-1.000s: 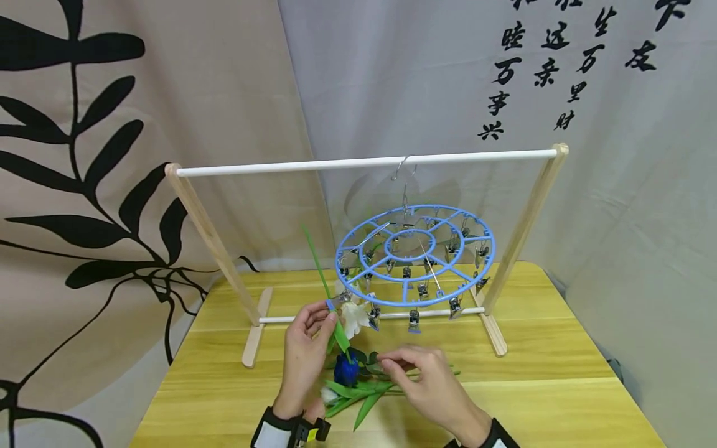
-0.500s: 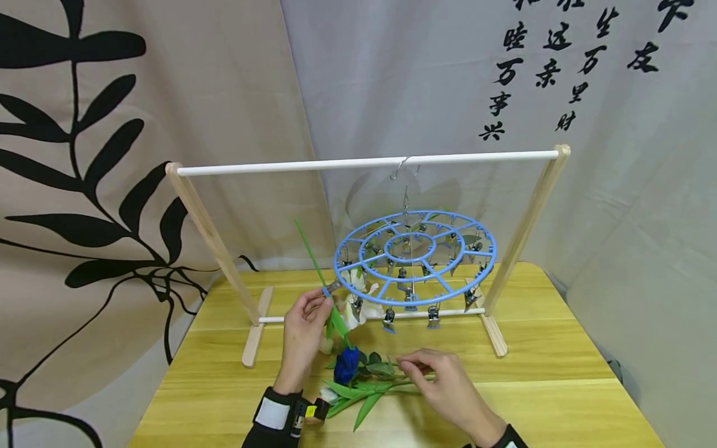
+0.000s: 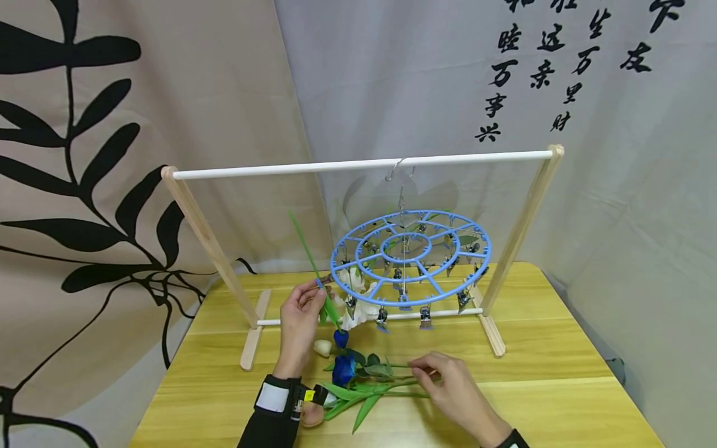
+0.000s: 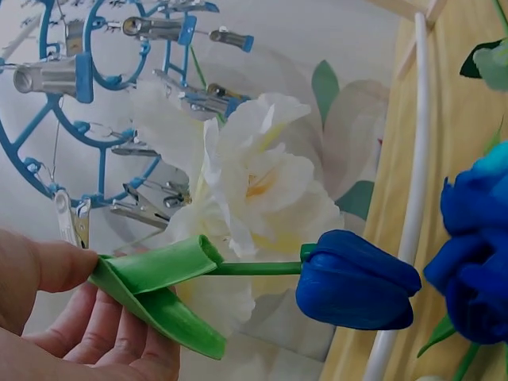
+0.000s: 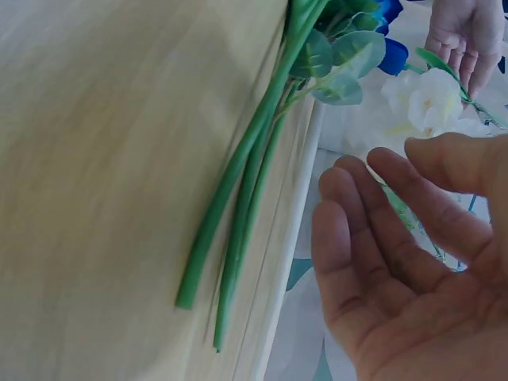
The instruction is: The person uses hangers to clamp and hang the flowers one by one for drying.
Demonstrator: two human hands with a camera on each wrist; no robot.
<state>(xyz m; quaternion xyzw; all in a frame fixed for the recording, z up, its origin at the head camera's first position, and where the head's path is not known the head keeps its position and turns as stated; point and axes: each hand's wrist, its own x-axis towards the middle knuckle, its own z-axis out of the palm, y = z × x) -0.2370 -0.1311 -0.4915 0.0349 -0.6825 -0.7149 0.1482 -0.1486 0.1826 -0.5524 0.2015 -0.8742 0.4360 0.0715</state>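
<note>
Small change just now: raises the left hand point(image 3: 299, 330) a touch, blue tulip point(image 3: 340, 338) pinched by the stem, head down and clear of the blue rose point(image 3: 343, 371) instead of lost against it. Draws the right hand point(image 3: 456, 389) back along the green stems point(image 5: 209, 242) on the tabletop point(image 3: 532, 398), fingers loosely curved around nothing. Probably means less tangling, and a tulip nicely placed right beside a metal clip point(image 4: 68, 216) at the left edge of the round hanger point(image 3: 411, 303); can't tell about any bite on the stem. Count: one blue tulip, one blue rose, two pale buds point(image 3: 322, 348), at least three green stems, one round hanger, one rack point(image 3: 358, 165). Too many overlapping clips and white blooms point(image 4: 266, 182) for a sure tally.
</note>
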